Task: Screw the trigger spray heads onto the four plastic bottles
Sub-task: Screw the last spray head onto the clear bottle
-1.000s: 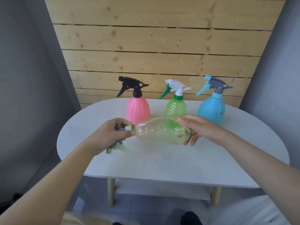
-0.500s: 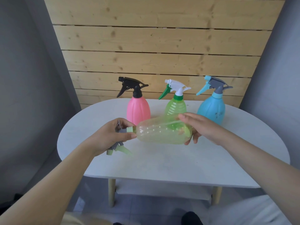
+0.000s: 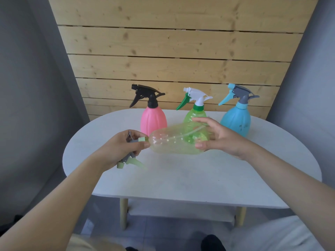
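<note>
A pale yellow-green translucent plastic bottle (image 3: 178, 140) lies on its side in the air above the white oval tabletop (image 3: 190, 174), held between both hands with its neck pointing to the person's left. The left hand (image 3: 121, 147) is clenched around a grey and pale green trigger spray head (image 3: 131, 156), whose pale green collar meets the bottle's neck just beside the thumb and forefinger; the trigger lever and nozzle stick out below the fist, toward the tabletop. A thin dip tube runs from the neck through the inside of the bottle. The right hand (image 3: 219, 136) is at the bottle's base end: the thumb presses the lower edge of the base, while the fingers are spread and curve over the top of the base, so the grip looks loose; whether every fingertip touches the plastic cannot be told.

Behind the held bottle, three others stand upright in a row near the far edge of the tabletop, each already carrying a spray head: a pink ribbed bottle with a black trigger head (image 3: 153, 116), a bright green clear bottle with a white and green trigger head (image 3: 194, 113) partly hidden by the held bottle and the right hand, and a blue bottle with a grey and light blue trigger head (image 3: 236, 118) to the right, well apart from the hands. A wall of pale wooden planks (image 3: 172, 60) rises behind the tabletop.
</note>
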Action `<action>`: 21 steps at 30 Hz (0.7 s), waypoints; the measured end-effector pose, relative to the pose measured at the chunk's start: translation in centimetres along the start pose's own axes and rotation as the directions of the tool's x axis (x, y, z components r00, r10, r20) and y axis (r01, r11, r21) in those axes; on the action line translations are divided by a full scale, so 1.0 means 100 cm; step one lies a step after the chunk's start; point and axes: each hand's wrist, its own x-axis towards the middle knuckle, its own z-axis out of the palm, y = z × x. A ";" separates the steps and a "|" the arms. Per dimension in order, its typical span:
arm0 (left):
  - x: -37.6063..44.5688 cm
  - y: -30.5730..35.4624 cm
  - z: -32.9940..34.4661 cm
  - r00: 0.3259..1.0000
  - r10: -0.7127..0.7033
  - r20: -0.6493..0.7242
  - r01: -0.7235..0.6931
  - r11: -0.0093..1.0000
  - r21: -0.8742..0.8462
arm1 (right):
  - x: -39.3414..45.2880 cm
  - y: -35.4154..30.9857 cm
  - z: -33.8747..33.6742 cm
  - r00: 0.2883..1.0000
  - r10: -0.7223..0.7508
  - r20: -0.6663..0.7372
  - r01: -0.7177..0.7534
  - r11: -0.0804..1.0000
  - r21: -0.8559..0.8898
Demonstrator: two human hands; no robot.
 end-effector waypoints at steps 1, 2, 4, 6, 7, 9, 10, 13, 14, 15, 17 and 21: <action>-0.001 0.000 -0.001 1.000 0.003 0.010 -0.003 1.000 0.007 | 0.001 0.001 -0.001 1.000 0.001 -0.010 -0.001 1.000 -0.007; -0.002 0.000 -0.001 1.000 0.010 0.020 -0.010 1.000 0.018 | 0.002 0.001 0.000 0.999 0.012 -0.031 -0.013 1.000 -0.017; -0.004 0.000 0.000 0.999 0.033 0.039 -0.034 0.999 0.031 | 0.004 0.002 0.000 0.994 0.062 -0.087 -0.068 0.996 -0.061; -0.005 0.000 0.001 0.998 0.046 0.050 -0.047 0.998 0.029 | 0.006 0.003 -0.001 0.987 0.127 -0.099 -0.135 0.987 -0.082; -0.006 0.001 0.002 0.998 0.044 0.052 -0.046 0.999 0.030 | 0.007 0.004 -0.001 0.983 0.159 -0.087 -0.166 0.983 -0.083; -0.006 0.001 0.002 0.998 0.031 0.049 -0.033 0.999 0.038 | 0.008 0.003 0.000 0.978 0.202 -0.060 -0.206 0.975 -0.081; -0.006 0.001 0.002 0.999 0.025 0.041 -0.027 0.999 0.037 | 0.008 0.002 0.000 0.976 0.209 -0.058 -0.213 0.975 -0.067; -0.003 0.003 0.003 1.000 0.001 0.009 -0.001 1.000 0.004 | 0.006 0.003 0.002 0.987 0.140 -0.083 -0.140 0.990 -0.004; -0.003 0.003 0.004 1.000 -0.006 0.008 0.006 1.000 -0.010 | 0.006 0.003 0.003 0.991 0.097 -0.088 -0.097 0.995 0.004; -0.003 0.004 0.004 1.000 -0.010 0.007 0.010 1.000 -0.015 | 0.006 0.002 0.003 0.993 0.065 -0.094 -0.065 0.998 0.003; -0.003 0.005 0.003 1.000 -0.008 0.005 0.008 1.000 0.014 | 0.007 0.001 0.004 0.989 0.069 -0.128 -0.070 0.998 -0.005; -0.005 0.006 0.001 1.000 0.017 -0.015 -0.016 0.998 0.065 | 0.011 0.002 0.007 0.973 0.128 -0.192 -0.127 0.992 0.014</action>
